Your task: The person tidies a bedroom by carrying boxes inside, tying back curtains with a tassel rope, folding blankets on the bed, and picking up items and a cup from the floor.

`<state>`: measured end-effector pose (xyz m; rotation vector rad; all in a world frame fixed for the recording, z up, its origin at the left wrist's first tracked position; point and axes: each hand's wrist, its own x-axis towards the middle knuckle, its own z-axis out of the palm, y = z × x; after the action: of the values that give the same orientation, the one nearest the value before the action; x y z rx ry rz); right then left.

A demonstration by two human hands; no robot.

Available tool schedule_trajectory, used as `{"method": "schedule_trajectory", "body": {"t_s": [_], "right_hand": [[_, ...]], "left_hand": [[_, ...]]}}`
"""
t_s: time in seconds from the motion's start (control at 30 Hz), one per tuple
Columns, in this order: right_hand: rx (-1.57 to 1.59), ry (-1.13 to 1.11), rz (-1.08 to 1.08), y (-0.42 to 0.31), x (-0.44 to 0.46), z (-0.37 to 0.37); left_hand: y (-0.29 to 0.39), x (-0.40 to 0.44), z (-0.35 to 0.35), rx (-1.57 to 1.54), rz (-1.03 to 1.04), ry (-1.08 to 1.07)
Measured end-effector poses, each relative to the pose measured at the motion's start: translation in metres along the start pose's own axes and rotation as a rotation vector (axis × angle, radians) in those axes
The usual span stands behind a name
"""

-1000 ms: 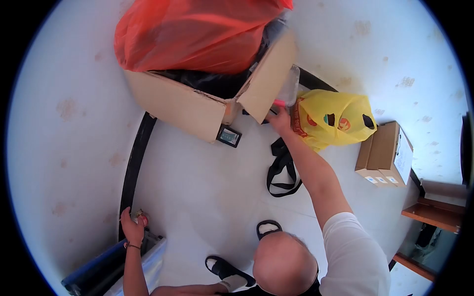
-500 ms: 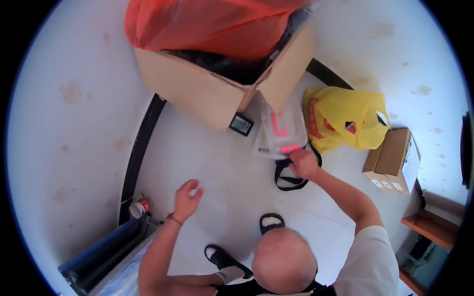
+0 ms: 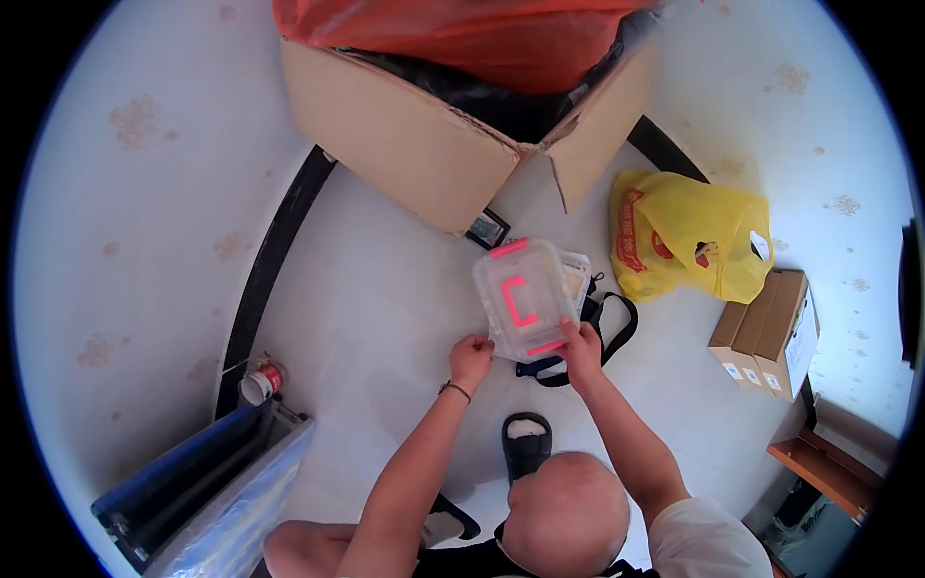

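Note:
A clear plastic box [image 3: 530, 299] with a pink handle and pink clips is tilted in front of me. My right hand [image 3: 582, 354] grips its near right edge, thumb on top beside a clip. Beneath the box a flat printed packet [image 3: 576, 276] sticks out on the right. My left hand [image 3: 472, 362] is closed at the box's near left corner, pinching a pale edge that appears to belong to the packet. Its fingertips are partly hidden. Just behind the right hand, a black strap [image 3: 621, 337] lies looped on the floor.
A large cardboard box [image 3: 405, 135] with a red bag [image 3: 472, 34] on top stands ahead. A small dark framed object [image 3: 488, 229] lies at its foot. To the right are a yellow bag [image 3: 689, 236] and brown cartons [image 3: 766, 332]. A roll of tape [image 3: 260, 383] is at left.
The plastic box has come nearer and left, away from the yellow bag, with the right hand on it. My left hand, open before, has moved right to the box's corner and closed.

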<state>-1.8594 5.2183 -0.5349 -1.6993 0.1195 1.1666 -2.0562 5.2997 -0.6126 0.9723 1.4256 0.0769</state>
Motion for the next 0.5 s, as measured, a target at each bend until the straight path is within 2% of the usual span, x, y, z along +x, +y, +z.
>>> {"method": "schedule_trajectory", "body": {"t_s": [0.07,0.17,0.27,0.33,0.4,0.5], "right_hand": [[-0.112,-0.004,-0.121,0.004,0.008,-0.003],[0.106,0.044,-0.089,-0.025,0.003,-0.005],[0.324,0.043,-0.214,-0.085,0.016,0.014],[0.317,0.069,-0.294,-0.099,0.071,0.013],[0.297,0.188,-0.333,-0.118,0.122,0.029],[0.368,0.235,-0.31,-0.138,0.177,0.04]], "left_hand": [[-0.004,0.004,-0.008,0.095,0.069,0.087],[-0.029,0.013,-0.027,0.214,0.115,0.169],[-0.046,0.013,-0.07,0.266,0.094,0.176],[-0.061,0.008,-0.106,0.323,0.087,0.183],[-0.079,0.006,-0.147,0.416,0.109,0.214],[-0.098,-0.002,-0.199,0.456,0.088,0.258]]}}
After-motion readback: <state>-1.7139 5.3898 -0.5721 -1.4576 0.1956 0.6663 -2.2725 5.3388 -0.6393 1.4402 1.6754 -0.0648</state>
